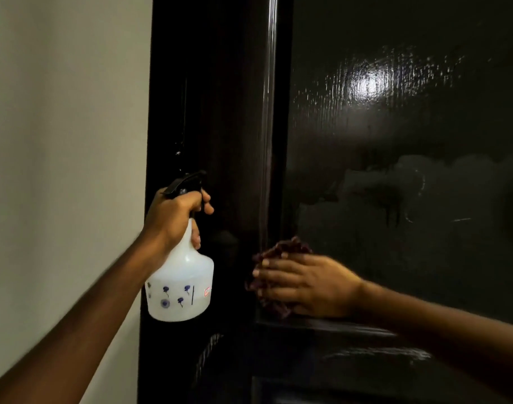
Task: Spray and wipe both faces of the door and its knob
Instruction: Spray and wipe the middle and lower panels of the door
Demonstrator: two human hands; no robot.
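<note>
Head view: the dark, glossy door [395, 147] fills the right and centre of the scene, with a pale wall [68, 135] to its left. The left hand [173, 218] grips a white spray bottle [182, 287] round its neck, fingers curled tight below the black trigger head, one finger hooked across the trigger. The bottle hangs upright under the fist, in front of the door's left upright, nozzle towards the dark wood. The right hand [304, 284] lies with fingers straight and together, pressing a dark reddish cloth [283, 249] flat against the door. The cloth bunches out above and below the fingers and sits in the lower left corner of the sunken panel, just above the horizontal rail. Higher on that panel, fine droplets and streaks catch a bright reflection (a hazy smear spreads below them). Bottle and cloth are near each other but not touching.
</note>
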